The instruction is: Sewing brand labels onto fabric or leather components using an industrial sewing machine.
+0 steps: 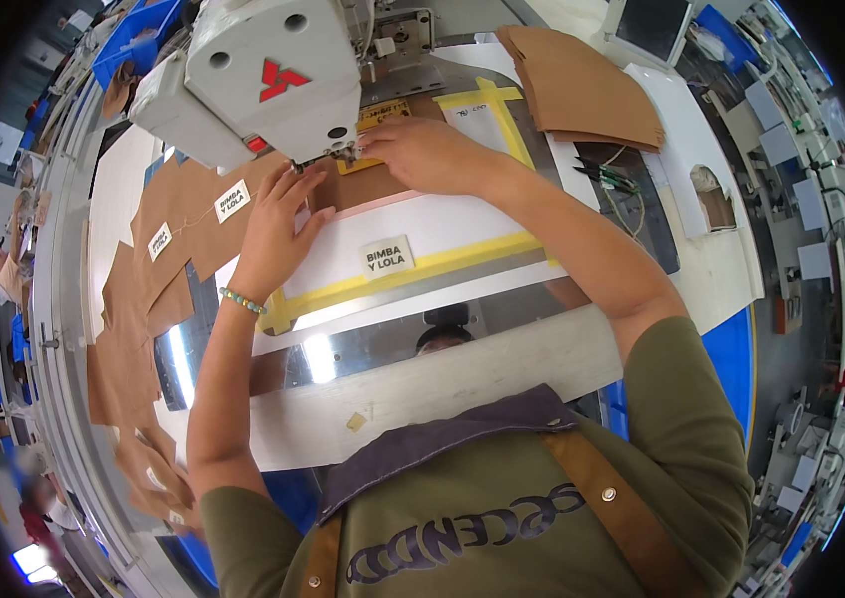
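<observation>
– What sort of place?
– Busy workshop, stuff down both sides. Pale desk (502,361), taped white board (328,244) near its front edge, sewing machine (278,110) over the board's far left corner.
– And the brown piece (362,189)?
– Toward the board's far edge, between left hand (283,221) and right hand (434,156), close to both, long axis roughly left-right.
– Grip?
– Left: thumb spread wide. Right: fingertips by a yellow card (384,112), pinching or not, can't tell.
</observation>
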Demonstrator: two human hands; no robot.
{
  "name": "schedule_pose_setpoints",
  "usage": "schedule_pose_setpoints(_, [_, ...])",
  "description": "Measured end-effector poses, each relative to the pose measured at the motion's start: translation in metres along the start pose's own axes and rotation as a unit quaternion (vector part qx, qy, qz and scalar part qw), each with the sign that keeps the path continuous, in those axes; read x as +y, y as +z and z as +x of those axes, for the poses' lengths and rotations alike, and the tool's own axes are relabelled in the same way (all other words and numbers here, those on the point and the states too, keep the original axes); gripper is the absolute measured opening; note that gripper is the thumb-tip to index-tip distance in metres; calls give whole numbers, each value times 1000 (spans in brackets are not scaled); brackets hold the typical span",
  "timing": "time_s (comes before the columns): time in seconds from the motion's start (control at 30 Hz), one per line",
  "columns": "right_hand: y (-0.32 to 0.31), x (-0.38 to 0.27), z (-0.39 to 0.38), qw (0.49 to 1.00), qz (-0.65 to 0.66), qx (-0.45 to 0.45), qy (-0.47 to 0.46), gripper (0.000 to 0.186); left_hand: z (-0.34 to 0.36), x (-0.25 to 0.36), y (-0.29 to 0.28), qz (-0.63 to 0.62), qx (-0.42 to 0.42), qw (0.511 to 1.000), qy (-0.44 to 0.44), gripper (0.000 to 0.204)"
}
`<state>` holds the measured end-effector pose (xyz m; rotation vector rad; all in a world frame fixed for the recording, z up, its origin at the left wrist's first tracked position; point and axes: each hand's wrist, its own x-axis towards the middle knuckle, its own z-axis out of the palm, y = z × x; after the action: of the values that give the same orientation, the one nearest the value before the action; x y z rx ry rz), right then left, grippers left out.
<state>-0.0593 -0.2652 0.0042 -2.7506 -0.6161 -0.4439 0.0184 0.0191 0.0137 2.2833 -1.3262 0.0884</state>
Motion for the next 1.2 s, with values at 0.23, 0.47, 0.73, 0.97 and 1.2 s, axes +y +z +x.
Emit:
schedule_pose_setpoints(0.23, [-31,29,-16,993,6,94,66,30,0,3,1,18,-5,999,32,52])
schedule_pose_setpoints(0.47, [-142,233,-83,761,-227,480,374,34,-6,4,-5,27,-16,999,36,52])
schedule_pose_setpoints(0.73, [-151,311,-138,747,-110,262,601,57,3,12,1,14,-19,998,50,56])
schedule_pose_setpoints(0.97, [-148,312,-140,777,-98,153,603,62,1,18,2,13,-22,998,55,56])
schedule_pose_setpoints(1.2, [-99,143,-112,959,-122,219,128,29,6,19,10,2,-29,998,54,49])
